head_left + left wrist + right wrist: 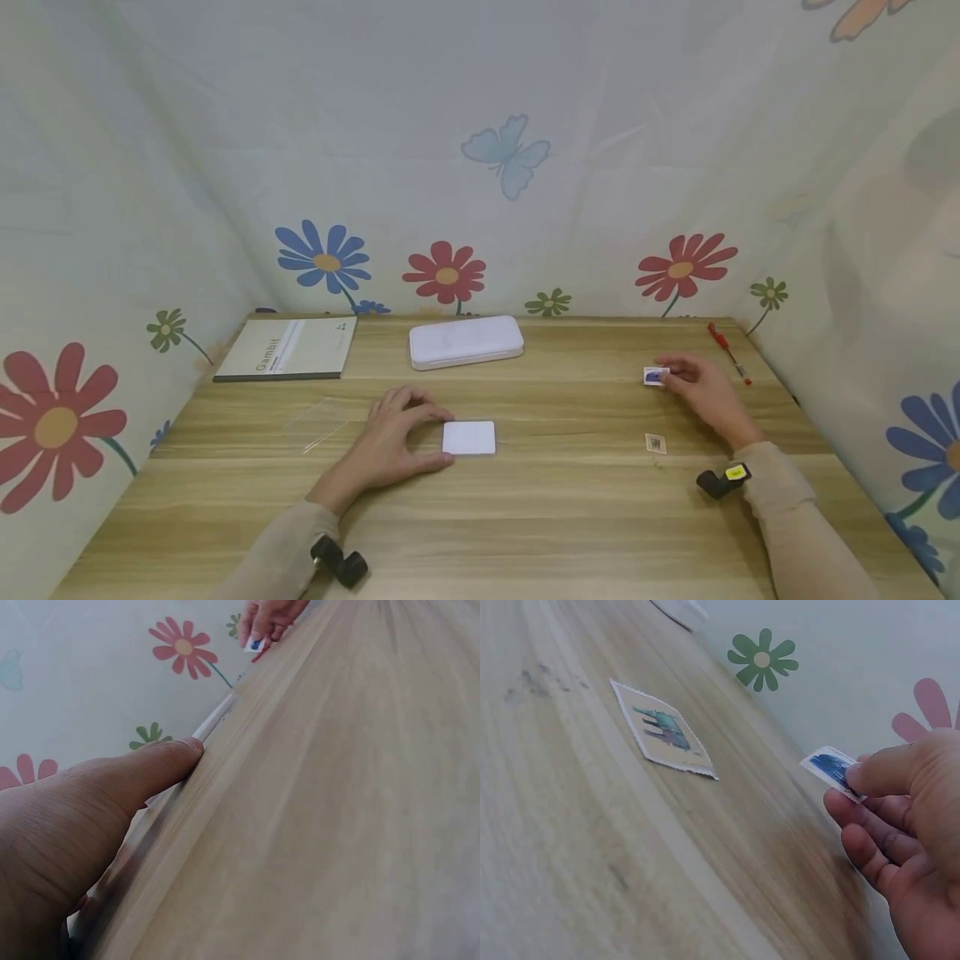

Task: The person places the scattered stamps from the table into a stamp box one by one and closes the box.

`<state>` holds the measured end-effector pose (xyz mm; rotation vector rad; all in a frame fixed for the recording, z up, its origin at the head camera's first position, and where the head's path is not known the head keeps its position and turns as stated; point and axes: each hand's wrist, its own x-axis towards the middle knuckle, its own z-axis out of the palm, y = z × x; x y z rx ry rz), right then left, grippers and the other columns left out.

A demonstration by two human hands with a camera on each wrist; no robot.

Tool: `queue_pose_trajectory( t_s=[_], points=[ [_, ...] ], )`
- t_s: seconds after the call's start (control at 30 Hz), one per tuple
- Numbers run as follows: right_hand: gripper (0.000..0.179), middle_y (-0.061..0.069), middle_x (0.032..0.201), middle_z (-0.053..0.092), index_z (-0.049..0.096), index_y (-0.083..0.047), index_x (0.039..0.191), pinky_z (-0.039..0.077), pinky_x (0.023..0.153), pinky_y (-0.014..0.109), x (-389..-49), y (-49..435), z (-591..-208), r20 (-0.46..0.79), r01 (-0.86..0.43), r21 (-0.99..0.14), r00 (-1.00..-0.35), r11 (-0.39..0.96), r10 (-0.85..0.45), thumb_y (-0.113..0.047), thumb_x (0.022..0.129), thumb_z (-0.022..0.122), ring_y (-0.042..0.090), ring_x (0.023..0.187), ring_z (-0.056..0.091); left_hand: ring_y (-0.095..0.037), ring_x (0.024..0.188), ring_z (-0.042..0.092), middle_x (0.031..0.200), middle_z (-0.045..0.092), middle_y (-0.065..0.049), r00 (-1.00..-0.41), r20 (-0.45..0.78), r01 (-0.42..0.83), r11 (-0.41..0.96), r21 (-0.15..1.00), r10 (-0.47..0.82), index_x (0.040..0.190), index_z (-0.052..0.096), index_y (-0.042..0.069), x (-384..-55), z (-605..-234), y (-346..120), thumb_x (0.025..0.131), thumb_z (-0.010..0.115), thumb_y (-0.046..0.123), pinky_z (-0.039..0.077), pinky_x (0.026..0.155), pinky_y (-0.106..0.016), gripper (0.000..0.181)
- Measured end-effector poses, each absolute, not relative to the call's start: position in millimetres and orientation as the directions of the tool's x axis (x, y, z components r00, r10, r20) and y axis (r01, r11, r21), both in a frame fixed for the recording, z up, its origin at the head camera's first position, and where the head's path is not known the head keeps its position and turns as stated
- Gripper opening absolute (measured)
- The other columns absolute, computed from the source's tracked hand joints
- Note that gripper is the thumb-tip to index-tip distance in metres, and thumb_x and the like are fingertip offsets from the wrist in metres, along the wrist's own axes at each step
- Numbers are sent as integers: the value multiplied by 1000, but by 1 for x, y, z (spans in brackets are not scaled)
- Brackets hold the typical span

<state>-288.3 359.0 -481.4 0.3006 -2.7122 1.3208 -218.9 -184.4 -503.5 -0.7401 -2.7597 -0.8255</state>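
- A person's right hand (701, 387) pinches a blue-printed stamp (829, 766) between thumb and fingers above the right side of a wooden table (570, 525), the thumb covering part of the design.
- At center-left, the left hand (393, 433) grasps a white card (469, 437) by its left edge, thumb at the near corner, a finger at the far one.
- A tan stamp (664, 735) lies flat on the table, nearer than the right hand.
- Along the far side, left to right: a notebook (288, 348), a white case (465, 340) and a red pen (727, 354).
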Motion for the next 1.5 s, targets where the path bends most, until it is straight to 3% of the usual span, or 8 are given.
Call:
queue_pose_trajectory(
  t_s=[0.3,0.5,0.87,1.17,1.5],
  points=[
    [32,25,129,74,72,3,138,58,83,18,-285,348,-472,131,-139,-811,-990,568,-56,-17,113,68,9,99,70,-26,135,47,138,58,2,-861,294,508,722,469,415,129,79,37,-219,-503,-184,81,93,66,32,113,-58,58],
    [34,26,125,75,72,4,138,60,83,20,-284,339,-463,171,-170,-831,-984,530,-47,-19,113,69,19,99,75,-25,135,47,138,58,3,-860,295,509,722,468,416,130,79,38,-220,-504,-185,81,93,66,32,112,-57,58],
    [35,26,124,76,73,3,138,57,83,17,-277,307,-439,240,-226,-836,-970,500,-38,-19,111,72,17,96,75,-25,134,47,137,58,3,-860,296,510,722,467,416,129,79,39,-220,-504,-185,81,93,67,32,112,-58,57],
    [32,28,120,77,75,3,134,59,79,19,-276,267,-417,275,-291,-858,-956,424,-100,-16,108,75,5,87,74,-25,135,47,138,58,2,-856,302,516,717,469,419,129,79,38,-219,-502,-184,81,94,64,32,111,-56,57],
    [20,29,116,77,77,8,123,65,80,27,-273,225,-413,252,-303,-898,-948,319,-192,-2,105,75,28,92,81,-25,134,49,136,58,2,-850,313,525,716,460,423,128,79,39,-220,-503,-184,80,95,64,33,111,-56,57]
  ],
)
